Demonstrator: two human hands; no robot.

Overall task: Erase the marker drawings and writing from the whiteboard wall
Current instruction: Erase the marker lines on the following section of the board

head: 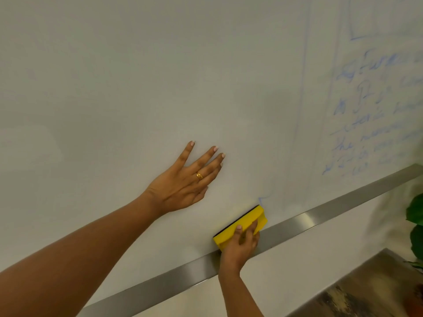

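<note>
The right hand (240,244) grips the yellow eraser (242,225) from below, against the whiteboard (137,76).

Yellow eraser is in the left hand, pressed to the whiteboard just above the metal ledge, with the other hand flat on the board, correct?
No. The head view shows the yellow eraser gripped by the right hand, not the left. The rest holds: it is pressed to the whiteboard just above the metal ledge, and the left hand lies flat on the board.
</note>
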